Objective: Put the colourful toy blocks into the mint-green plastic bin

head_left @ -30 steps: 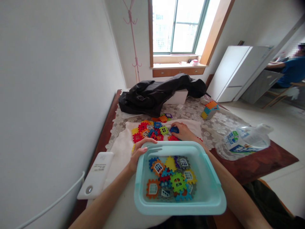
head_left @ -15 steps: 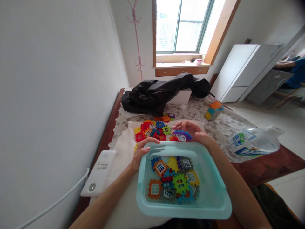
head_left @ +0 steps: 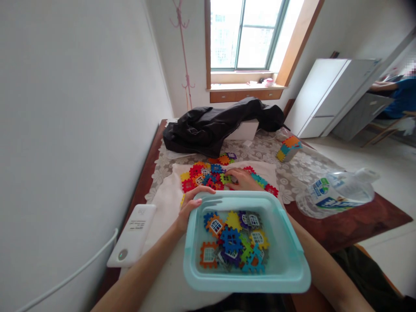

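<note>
My left hand (head_left: 191,206) is closed on the left far corner of a turquoise plastic tub (head_left: 292,260), which tilts toward me. Inside lie several interlocking plastic tiles, among them a blue tile (head_left: 231,239) and an orange tile (head_left: 208,255) with a white window insert. Beyond the tub's far rim, my right hand (head_left: 243,178) reaches into a pile of tiles (head_left: 198,173) on a pale cloth. Its thumb and fingers close around the edge of a green tile (head_left: 225,178); the tub hides the wrist.
A built tile box (head_left: 288,148) and a clear plastic bottle (head_left: 344,190) are on the right. Black fabric (head_left: 201,130) covers something at the back of the table. A white power bank (head_left: 131,236) lies left by the wall. A person in blue (head_left: 401,97) sits far right.
My right hand has released a purple-blue tile and moved left to the green tile. A blue tile and a purple tile now lie on top inside the tub. My left hand keeps its hold.
</note>
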`<state>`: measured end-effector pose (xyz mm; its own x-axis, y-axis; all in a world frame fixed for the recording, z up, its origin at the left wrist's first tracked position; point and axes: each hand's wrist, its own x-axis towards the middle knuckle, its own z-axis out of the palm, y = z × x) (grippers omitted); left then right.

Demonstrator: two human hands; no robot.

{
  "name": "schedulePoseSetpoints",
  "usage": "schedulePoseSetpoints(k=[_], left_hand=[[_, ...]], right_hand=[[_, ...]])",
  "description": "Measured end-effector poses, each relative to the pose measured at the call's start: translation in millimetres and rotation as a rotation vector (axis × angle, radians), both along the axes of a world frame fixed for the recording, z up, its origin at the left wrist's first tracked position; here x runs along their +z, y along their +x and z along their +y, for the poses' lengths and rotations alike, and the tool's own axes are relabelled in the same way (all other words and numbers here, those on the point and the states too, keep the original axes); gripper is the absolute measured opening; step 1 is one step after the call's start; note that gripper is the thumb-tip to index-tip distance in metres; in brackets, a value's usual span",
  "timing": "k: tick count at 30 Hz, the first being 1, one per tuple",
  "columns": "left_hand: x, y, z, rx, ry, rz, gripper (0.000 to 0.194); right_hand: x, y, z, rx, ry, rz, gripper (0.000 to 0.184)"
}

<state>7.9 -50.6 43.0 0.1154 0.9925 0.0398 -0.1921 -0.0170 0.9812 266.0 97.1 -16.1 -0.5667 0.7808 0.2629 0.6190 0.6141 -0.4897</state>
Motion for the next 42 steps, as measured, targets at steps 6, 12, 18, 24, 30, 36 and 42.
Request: schedulePoseSetpoints(k=[6,12,18,24,30,36,42], left_hand=[[-0.7,-1,1,-0.007,-0.008,0.000,0.036],[-3.8,-3,1,-0.003,0.025,0.032,0.036],[0.4,-3,1,-0.020,0.063,0.037,0.037],[-3.8,-3,1,-0.034,0.057,0.007,0.038],[-0.5,-2,0,-0.050,0.024,-0.047,0.038],[1.1,-1,1,-0.034,0.025,-0.045,0.037],[0.3,-1,1,-0.024,0.034,-0.023,0.037]], right_hand=[[10.8,-10,-7,-0.059,-0.033,0.325,0.028],[11.2,-28,-13,0.186,-0.178,0.422,0.061],[6.9,-27,-12,0.211,-0.287,0.238,0.055],[20.4,-24,-20,0.200,-0.280,0.177,0.045],[15.5,-20,-18,0.019,-0.153,0.163,0.036],[19.8,-9,-13,-0.100,-0.124,0.102,0.038],[23.4,-9,-13,-0.153,-0.146,0.104,0.043]])
